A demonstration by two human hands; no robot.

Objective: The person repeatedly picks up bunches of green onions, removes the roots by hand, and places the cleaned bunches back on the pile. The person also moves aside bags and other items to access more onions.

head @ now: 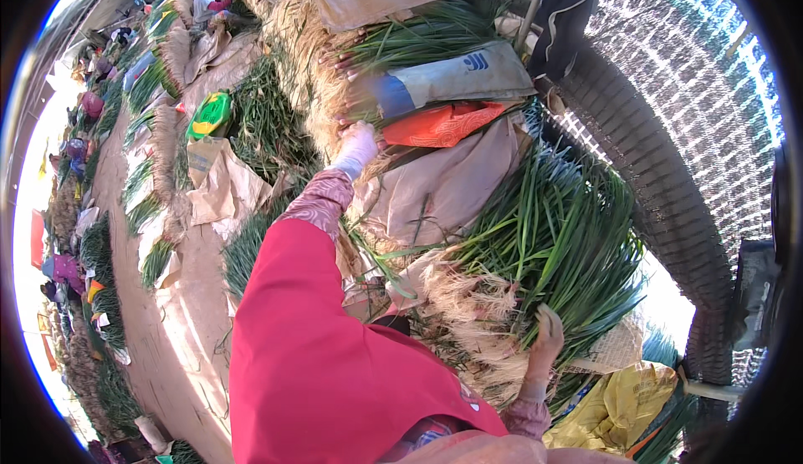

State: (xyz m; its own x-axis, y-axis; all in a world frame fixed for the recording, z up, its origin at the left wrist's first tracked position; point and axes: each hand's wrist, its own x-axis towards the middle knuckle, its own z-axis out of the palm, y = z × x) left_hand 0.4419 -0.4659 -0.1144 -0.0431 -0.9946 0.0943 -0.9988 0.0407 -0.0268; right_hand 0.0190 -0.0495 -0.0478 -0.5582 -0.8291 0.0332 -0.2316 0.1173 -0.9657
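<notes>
My left hand [359, 144], in a light glove or wrap, reaches out to the root ends of a tall stack of green onion-like plants [426, 34]. An orange-red patterned cloth [442, 126] lies just right of it; its fingertips are partly hidden among the roots. My right hand [548, 335] rests at a loose pile of the same plants [552, 232], near where the pale roots [470, 301] meet the leaves. The fingers are bent, and what they hold cannot be told. A brown sheet [439, 182] lies between the stack and the pile.
A white and blue sack [461, 81] covers part of the stack. A yellow sack [618, 407] lies at lower right. A person in dark trousers [564, 19] stands behind the stack. Further plants and a green bag [210, 115] are on the left, with other people working far off.
</notes>
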